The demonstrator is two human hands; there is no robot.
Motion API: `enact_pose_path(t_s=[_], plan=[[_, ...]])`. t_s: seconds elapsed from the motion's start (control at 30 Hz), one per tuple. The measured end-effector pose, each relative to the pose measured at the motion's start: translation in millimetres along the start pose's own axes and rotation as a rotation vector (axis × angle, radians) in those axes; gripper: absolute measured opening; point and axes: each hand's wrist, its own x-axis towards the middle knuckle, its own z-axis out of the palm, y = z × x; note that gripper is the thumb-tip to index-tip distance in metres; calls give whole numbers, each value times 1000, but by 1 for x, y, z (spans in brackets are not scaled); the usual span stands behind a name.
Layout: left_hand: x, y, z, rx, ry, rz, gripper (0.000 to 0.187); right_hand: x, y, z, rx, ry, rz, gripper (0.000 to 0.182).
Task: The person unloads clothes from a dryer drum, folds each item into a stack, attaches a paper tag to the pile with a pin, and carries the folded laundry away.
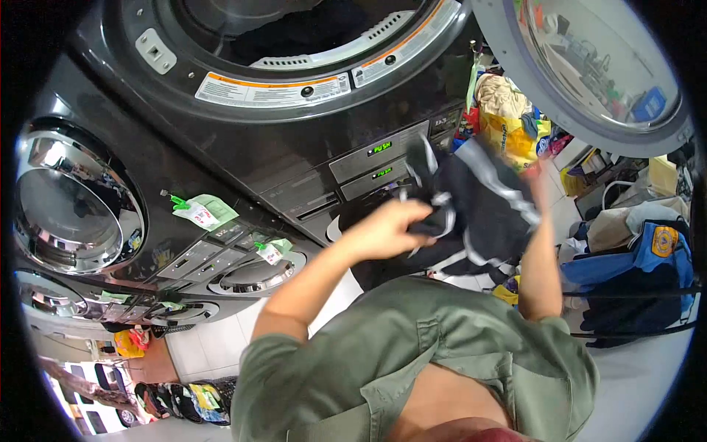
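Gripping dark garment [479, 214], both hands: left [387, 230] fisted, right [536, 184] prob. clutching; stacked dryers [243, 158], laundromat.

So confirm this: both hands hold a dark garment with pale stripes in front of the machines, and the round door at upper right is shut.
Not quite. The head view shows the round door swung open. Otherwise right: left hand and right hand hold the dark garment.

1. The pale floor [633, 383] is carrying the row of washers [221, 184].
2. Bags [626, 221] are sitting on it beside the washers.
3. Bright packets [188, 401] are lying on it below the washers.
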Motion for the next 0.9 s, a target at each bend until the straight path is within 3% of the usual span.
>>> enact_pose_path(t_s=[0.07, 0.13, 0.17, 0.2, 0.23, 0.27, 0.33, 0.4, 0.43, 0.47, 0.5, 0.53, 0.57, 0.63, 0.73, 0.77, 0.83, 0.87, 0.9], plan=[[-29, -34, 39, -338, 126, -156, 35, -27, 74, -3, -192, -213, 468, 53], [-40, -42, 44, -150, 256, -112, 39, -53, 125, -9, 50, -688, 740, 61], [-41, -47, 38, -108, 271, -126, 38, -39, 124, -19, -358, -712, 587, 67], [-40, -49, 26, -69, 284, -142, 37, -44, 89, 0, -413, -459, 377, 57], [-40, -46, 16, -52, 419, -128, 33, -44, 36, 18, -300, -337, 216, 51], [-42, -38, 3, -23, 555, -104, 30, -35, 18, 18, -93, -385, 25, 49], [-64, -5, -32, -115, 233, 8, 21, -47, -19, 11, 60, -467, -53, 44], [-87, -18, -35, -1213, -154, 259, 35, -67, -25, 4, 263, -917, -140, 50], [-78, -15, -18, -1108, 120, 100, 53, -71, -22, 4, 362, -1153, -141, 55], [-69, -12, -1, -988, 365, -91, 72, -75, -14, 3, 324, -1156, 313, 62], [-69, -19, 25, -646, 258, -397, 53, -79, -6, 2, 307, -1030, 773, 70], [-73, -24, 46, -458, 65, -484, 51, -90, 20, 3, 505, -1132, 562, 60], [-81, -21, 64, -454, -39, -424, 50, -93, 20, -3, 35, -1233, 486, 56], [-96, -9, 69, -494, -85, -346, 47, -97, 22, -21, -424, -1273, 388, 53], [-99, 8, 45, -490, -101, -267, 43, -104, 20, -42, -119, -1353, 67, 45], [-96, 15, 37, -489, -118, -234, 42, -104, 4, -40, -253, -1363, 161, 42], [-91, 30, 25, -510, -189, -154, 40, -105, 14, -37, 18, -1528, 532, 42], [-88, 37, 21, -530, -239, -112, 39, -108, 9, -36, 134, -1479, 575, 42], [-84, 43, 16, -553, -297, -64, 39, -114, -6, -31, 289, -1466, 548, 53]])
